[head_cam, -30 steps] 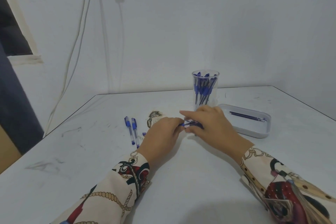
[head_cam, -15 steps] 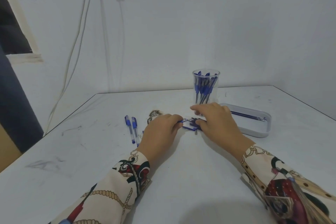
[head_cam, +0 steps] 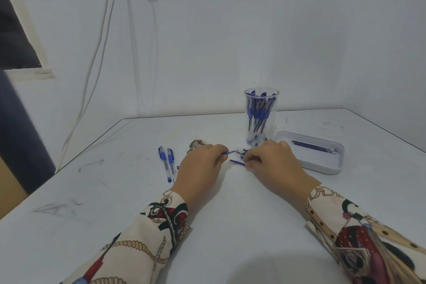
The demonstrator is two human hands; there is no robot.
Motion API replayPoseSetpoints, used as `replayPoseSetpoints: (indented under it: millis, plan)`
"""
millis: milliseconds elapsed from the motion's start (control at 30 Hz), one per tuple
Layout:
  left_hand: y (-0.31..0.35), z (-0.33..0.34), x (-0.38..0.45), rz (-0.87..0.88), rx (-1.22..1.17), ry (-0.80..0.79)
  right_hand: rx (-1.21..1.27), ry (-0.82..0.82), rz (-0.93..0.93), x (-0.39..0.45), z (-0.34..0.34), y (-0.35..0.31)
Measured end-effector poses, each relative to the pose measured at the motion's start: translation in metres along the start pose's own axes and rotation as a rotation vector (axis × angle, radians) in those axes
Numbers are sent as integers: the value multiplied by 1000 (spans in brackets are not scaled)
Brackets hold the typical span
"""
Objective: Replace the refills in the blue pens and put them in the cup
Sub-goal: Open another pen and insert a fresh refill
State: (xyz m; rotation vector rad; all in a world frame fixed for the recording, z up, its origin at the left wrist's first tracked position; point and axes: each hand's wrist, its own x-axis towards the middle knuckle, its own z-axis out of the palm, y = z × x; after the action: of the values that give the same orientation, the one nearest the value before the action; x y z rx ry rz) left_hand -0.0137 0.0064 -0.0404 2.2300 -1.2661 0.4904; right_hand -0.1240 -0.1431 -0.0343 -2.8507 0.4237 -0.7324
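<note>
My left hand (head_cam: 200, 166) pinches a blue pen (head_cam: 231, 151) by one end, its tip pointing right. My right hand (head_cam: 273, 163) is curled beside it, fingertips on small blue pen parts (head_cam: 238, 162) lying on the white table (head_cam: 115, 203); what exactly it pinches is hidden. A clear cup (head_cam: 261, 116) with several blue pens stands just behind my right hand. Two more blue pens (head_cam: 167, 164) lie side by side left of my left hand. A white tray (head_cam: 322, 165) on the right holds thin refills (head_cam: 313, 146).
A small brownish patterned object (head_cam: 196, 144) lies behind my left hand. White cables (head_cam: 96, 57) hang down the wall at the left. The table's left edge runs diagonally near a dark panel (head_cam: 20, 131).
My hands have drawn slightly apart. The pen now shows between them, and loose blue parts lie on the table by my right fingertips.
</note>
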Motion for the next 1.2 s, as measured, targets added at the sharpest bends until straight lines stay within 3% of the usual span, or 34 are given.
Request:
replayPoseSetpoints:
  millis: [167, 333, 633, 800, 1033, 1200]
  plan:
    - [1, 0, 0, 17, -6, 18, 773, 104, 343, 2, -13, -8]
    - [3, -1, -1, 49, -21, 36, 1012, 95, 386, 0, -16, -18]
    - [5, 1, -1, 88, -40, 41, 873, 33, 306, 2, -4, -19]
    - [8, 0, -2, 152, -77, 76, 538, 10, 221, 0, 0, -20]
    - [7, -2, -2, 172, -83, 103, 637, 5, 220, 0, -3, -15]
    - [10, -3, -2, 178, -81, 106, 522, 17, 162, 1, -3, -17]
